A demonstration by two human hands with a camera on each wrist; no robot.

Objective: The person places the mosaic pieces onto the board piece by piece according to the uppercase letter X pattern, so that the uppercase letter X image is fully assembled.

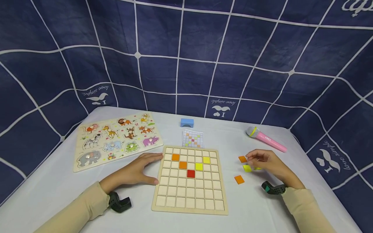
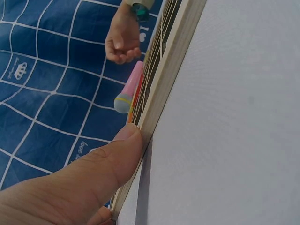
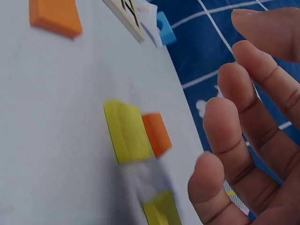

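Observation:
A square wooden grid board [image 1: 176, 201] lies flat in the middle of the head view. It bears two orange tiles, two yellow tiles and one red tile [image 1: 190, 173]. My left hand [image 1: 132, 170] rests at its left side, thumb and fingers spread. In the left wrist view that thumb [image 2: 117, 154] touches the board's edge. My right hand [image 1: 268, 163] hovers over loose tiles on the right, its fingers loosely bent around nothing. Below them are a yellow tile [image 3: 129, 133], another yellow tile [image 3: 162, 211] and an orange tile [image 3: 158, 133]; a second orange tile [image 1: 239, 179] lies nearer me.
Behind the board lie a printed pattern card [image 1: 193, 139] and a blue arch block [image 1: 187, 123]. An animal peg puzzle [image 1: 116, 139] occupies the left of the white table. A pink toy microphone [image 1: 266, 139] lies beyond my right hand. Dark blue cloth [image 1: 163, 74] hangs behind.

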